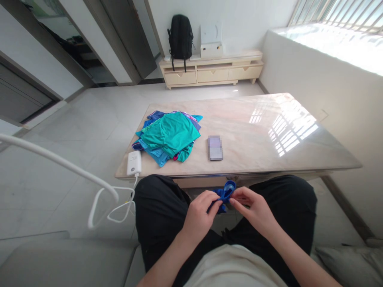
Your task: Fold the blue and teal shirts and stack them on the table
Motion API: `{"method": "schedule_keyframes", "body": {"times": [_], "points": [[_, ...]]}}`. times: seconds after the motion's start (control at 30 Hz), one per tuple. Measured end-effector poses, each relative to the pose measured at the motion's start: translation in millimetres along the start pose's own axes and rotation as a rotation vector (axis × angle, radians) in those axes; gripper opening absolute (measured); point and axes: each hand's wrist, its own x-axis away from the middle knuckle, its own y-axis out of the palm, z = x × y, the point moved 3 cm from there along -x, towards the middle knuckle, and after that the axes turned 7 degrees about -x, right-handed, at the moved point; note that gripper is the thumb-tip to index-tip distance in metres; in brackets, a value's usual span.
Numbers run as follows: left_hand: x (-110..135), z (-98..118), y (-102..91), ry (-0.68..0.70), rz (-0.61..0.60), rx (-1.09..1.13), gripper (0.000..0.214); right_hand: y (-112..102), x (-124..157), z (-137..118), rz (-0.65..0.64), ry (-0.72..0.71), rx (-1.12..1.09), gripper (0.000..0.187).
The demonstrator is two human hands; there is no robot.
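Note:
Above my lap, just in front of the table edge, both hands hold a small, shiny blue bunched piece (222,194). My left hand (201,212) pinches its left side between thumb and fingers. At its right side my right hand (255,208) grips with thumb and fingertips. A rounded blue loop with something pale or clear inside sticks up between the hands. Whether it is cloth or film I cannot tell. On the table beyond lies a heap of clothes (172,133), green on top with blue and purple pieces underneath.
The marble-patterned table (236,119) carries a blurred phone-like object (215,148) and a white power bank (134,163) with a cable (121,217). A white tube (60,157) crosses at left. Farther back, a black backpack (181,38) and a white box (211,50) stand on a low cabinet (212,75).

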Motion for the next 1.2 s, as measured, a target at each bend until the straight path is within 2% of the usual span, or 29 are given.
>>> {"method": "schedule_keyframes", "body": {"times": [0.03, 0.1, 0.17, 0.2, 0.23, 0.3, 0.37, 0.43, 0.57, 0.73, 0.87, 0.97, 1.03, 1.13, 1.2], "points": [[2, 1, 0.0, 0.001, -0.012, 0.017, 0.009, -6, -3, 7, 0.031, -0.041, 0.026, 0.041], [6, 5, 0.5, 0.02, -0.035, 0.054, 0.008, -11, -10, 22, -0.013, -0.085, -0.01, 0.076], [11, 8, 1.4, 0.057, -0.048, 0.089, 0.008, -7, -17, 32, -0.18, -0.062, -0.152, 0.102], [14, 9, 1.8, 0.078, -0.045, 0.103, 0.009, -3, -19, 35, -0.268, -0.039, -0.224, 0.102], [16, 8, 2.0, 0.095, -0.033, 0.111, 0.01, 1, -19, 36, -0.329, -0.018, -0.274, 0.094], [20, 5, 1.6, 0.101, 0.029, 0.092, 0.012, 11, -19, 33, -0.351, -0.009, -0.29, 0.061], [23, -4, -0.1, 0.063, 0.124, 0.018, 0.013, 18, -16, 24, -0.283, -0.059, -0.236, 0.034], [23, -16, -2.6, 0.014, 0.215, -0.082, 0.015, 25, -11, 14, -0.207, -0.145, -0.154, 0.026], [18, -36, -7.2, -0.012, 0.308, -0.217, 0.027, 33, -3, -1, -0.104, -0.296, 0.076, 0.022], [18, -45, -12.5, 0.073, 0.388, -0.253, 0.028, 34, 2, -8, -0.073, -0.31, 0.18, 0.013], [20, -38, -13.1, 0.118, 0.329, -0.167, 0.024, 32, 5, -11, -0.131, -0.243, 0.084, 0.017], [20, -28, -10.6, 0.112, 0.258, -0.096, 0.023, 32, 5, -12, -0.2, -0.163, -0.018, 0.044], [20, -20, -8.0, 0.13, 0.227, -0.069, 0.026, 33, 4, -12, -0.229, -0.122, -0.051, 0.052], [21, -14, -4.4, 0.124, 0.215, -0.045, 0.033, 34, 1, -12, -0.192, -0.118, -0.021, 0.033], [21, -15, -2.8, 0.084, 0.223, -0.03, 0.038, 35, 0, -14, -0.147, -0.181, 0.006, 0.028]]}}
